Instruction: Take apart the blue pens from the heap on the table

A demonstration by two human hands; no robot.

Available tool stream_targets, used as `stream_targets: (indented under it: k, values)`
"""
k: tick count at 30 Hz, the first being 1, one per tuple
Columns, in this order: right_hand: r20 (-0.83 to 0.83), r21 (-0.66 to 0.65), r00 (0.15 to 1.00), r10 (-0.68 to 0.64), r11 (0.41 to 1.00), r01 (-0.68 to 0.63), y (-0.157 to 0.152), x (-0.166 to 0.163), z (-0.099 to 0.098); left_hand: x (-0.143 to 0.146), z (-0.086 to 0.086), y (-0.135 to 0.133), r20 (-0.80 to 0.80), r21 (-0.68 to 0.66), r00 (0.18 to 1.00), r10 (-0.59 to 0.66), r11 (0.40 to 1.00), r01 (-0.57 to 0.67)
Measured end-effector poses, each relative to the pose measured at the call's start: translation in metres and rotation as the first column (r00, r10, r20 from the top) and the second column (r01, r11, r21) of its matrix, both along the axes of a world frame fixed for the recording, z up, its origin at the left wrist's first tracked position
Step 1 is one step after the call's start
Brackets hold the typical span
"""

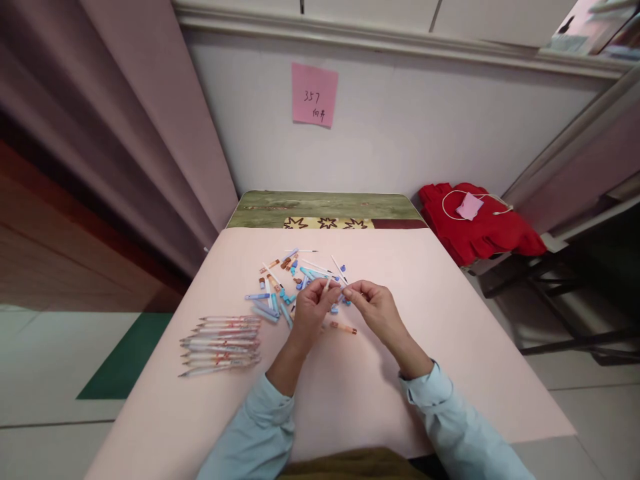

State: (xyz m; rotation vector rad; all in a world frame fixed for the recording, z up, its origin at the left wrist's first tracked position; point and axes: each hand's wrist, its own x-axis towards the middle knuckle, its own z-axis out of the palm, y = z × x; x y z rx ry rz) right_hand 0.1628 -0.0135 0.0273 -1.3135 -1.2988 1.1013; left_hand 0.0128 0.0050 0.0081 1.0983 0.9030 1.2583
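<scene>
Over the pile of pen parts, my left hand (315,307) pinches a thin white pen part (327,285), its tip showing above the fingers. Close beside it, my right hand (374,307) has thumb and forefinger pressed together on something small that I cannot make out. The fingertips of both hands nearly meet. Around and beneath them lie blue pen barrels (265,310), brown-and-orange barrels (344,328), small blue and brown caps, and white refills (339,267) with dark tips. Part of the pile is hidden by my hands.
A row of several pens with pointed tips (220,343) lies at the left on the pale table cover (400,427). Behind the table stands a white wall with a pink note (315,95). Red cloth (465,230) with a white cable is at the right.
</scene>
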Motion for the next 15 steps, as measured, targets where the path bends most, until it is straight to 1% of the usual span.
stream_targets:
  k: [5,9,11,13,15]
  values:
    - [-0.059,-0.015,0.998,-0.010,1.000,0.009,0.004,-0.005,-0.002,0.000,-0.004,0.000,-0.111,0.087,0.993,0.047,0.995,-0.038]
    - [-0.076,-0.034,0.997,0.004,0.999,-0.006,0.007,-0.004,-0.002,-0.002,-0.007,0.002,-0.160,0.132,0.983,0.087,0.989,-0.066]
    - [-0.100,-0.072,0.995,-0.030,0.997,0.023,0.007,-0.001,-0.005,-0.004,-0.007,0.004,-0.163,0.138,0.981,0.104,0.987,-0.081]
    - [-0.226,-0.164,0.971,-0.084,0.985,0.047,0.006,0.003,-0.009,-0.007,-0.008,0.006,-0.146,0.119,0.981,0.131,0.986,-0.114]
    - [-0.430,-0.275,0.896,-0.113,0.961,-0.011,0.005,0.007,-0.013,-0.008,-0.009,0.008,-0.129,0.095,0.980,0.149,0.986,-0.138]
